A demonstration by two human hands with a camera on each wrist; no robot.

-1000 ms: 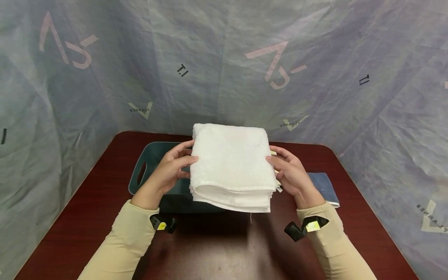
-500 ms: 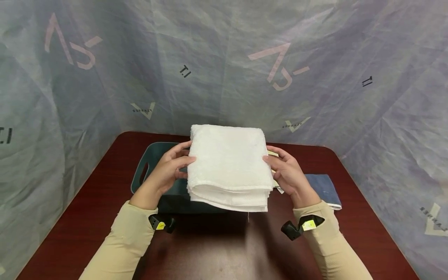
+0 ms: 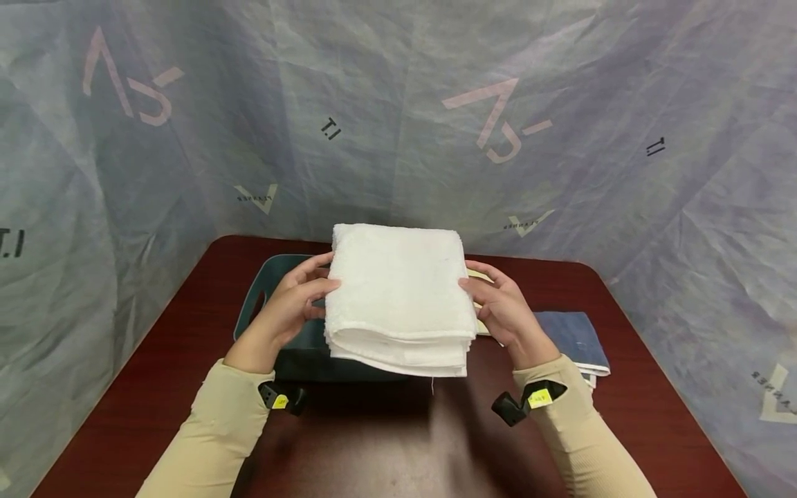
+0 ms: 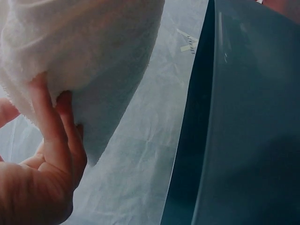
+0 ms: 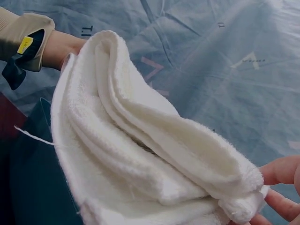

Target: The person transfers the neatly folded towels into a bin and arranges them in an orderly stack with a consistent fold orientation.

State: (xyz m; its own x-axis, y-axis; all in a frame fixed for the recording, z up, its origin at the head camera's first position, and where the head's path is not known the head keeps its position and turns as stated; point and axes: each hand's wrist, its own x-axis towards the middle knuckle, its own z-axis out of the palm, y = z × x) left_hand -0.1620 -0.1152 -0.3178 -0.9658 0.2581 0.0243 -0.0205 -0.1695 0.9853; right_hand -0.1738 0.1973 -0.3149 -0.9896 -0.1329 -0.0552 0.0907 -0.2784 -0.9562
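Note:
A folded white towel is held up in the air between both hands, its layered folds facing the near side and a loose thread hanging below. My left hand pinches its left edge, thumb on top and fingers beneath. On the opposite edge my right hand grips it in the same way. In the left wrist view the fingers press against the underside of the cloth. The right wrist view shows the towel's stacked folds from the side. Part of the dark green bin lies hidden behind the towel.
Right of the towel a folded blue cloth with a white edge lies on the dark red table. Something pale yellow shows partly behind the right hand. A grey printed sheet hangs around the table.
Both hands have shifted slightly left with the towel between them. More of the blue cloth's white edge shows now. The grip on the towel looks the same.

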